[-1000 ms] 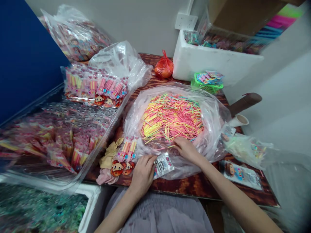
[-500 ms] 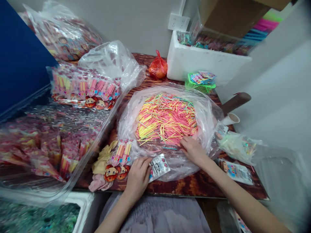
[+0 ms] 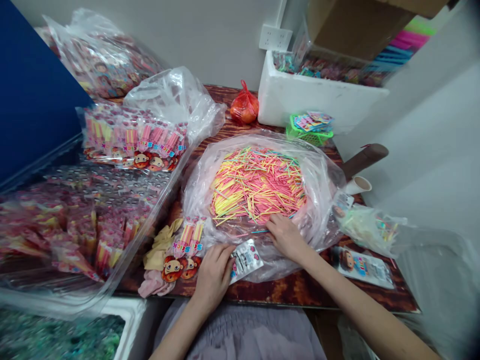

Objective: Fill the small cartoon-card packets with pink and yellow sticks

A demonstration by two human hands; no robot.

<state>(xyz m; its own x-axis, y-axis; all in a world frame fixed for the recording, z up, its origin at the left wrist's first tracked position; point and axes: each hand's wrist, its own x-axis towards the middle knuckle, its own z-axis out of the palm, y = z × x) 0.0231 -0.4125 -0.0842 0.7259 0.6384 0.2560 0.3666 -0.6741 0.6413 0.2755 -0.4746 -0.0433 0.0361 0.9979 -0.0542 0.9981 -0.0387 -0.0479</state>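
Observation:
My left hand [image 3: 213, 272] rests on the table's front edge, its fingers curled onto a small printed packet [image 3: 245, 259]. My right hand [image 3: 285, 235] lies palm down at the near edge of a heap of thin pink, yellow and green sticks [image 3: 258, 182]. The sticks lie in an open clear plastic bag [image 3: 322, 200]. The fingertips of that hand are bent into the sticks, and what they grip is hidden. Two filled packets with cartoon faces [image 3: 183, 252] lie just left of my left hand.
A big clear bag of filled packets [image 3: 93, 215] spreads over the left side. A white foam box [image 3: 318, 95], a green basket [image 3: 309, 131] and a red bag [image 3: 244, 107] stand at the back. A brown roll [image 3: 365, 157], loose packets [image 3: 362, 265] and cloths [image 3: 159, 250] lie around.
My right hand has slid a little to the left along the near edge of the stick heap. My left hand stays on the packet. The view shifted slightly.

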